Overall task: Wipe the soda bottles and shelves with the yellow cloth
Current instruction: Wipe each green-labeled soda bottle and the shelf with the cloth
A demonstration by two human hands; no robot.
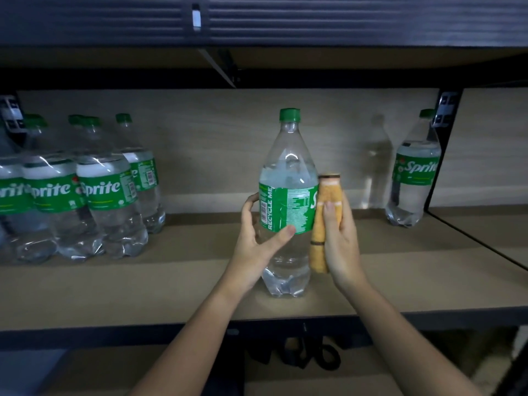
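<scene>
The soda bottle (287, 201) is standing upright in the middle of the frame, on the front part of the wooden shelf (171, 281), its long axis running straight up and down and its green cap (289, 114) pointing at the shelf above. The label's back, with the small print, is facing us. The left hand (257, 238) is cupping the bottle's left side, thumb lying across the lower label, fingers curling round behind. The right hand (340, 238) is gripping the folded yellow cloth (325, 221) and pressing it flat against the bottle's right side. I'd judge the main risk is tipping: a tall bottle being rubbed sideways could topple or slide off the front edge if the left hand is loosening. The folded cloth could also be slipping and skipping parts. A group of bottles (83, 190) is crowding the left of the frame, and one lone bottle (414, 172) is standing at the right
</scene>
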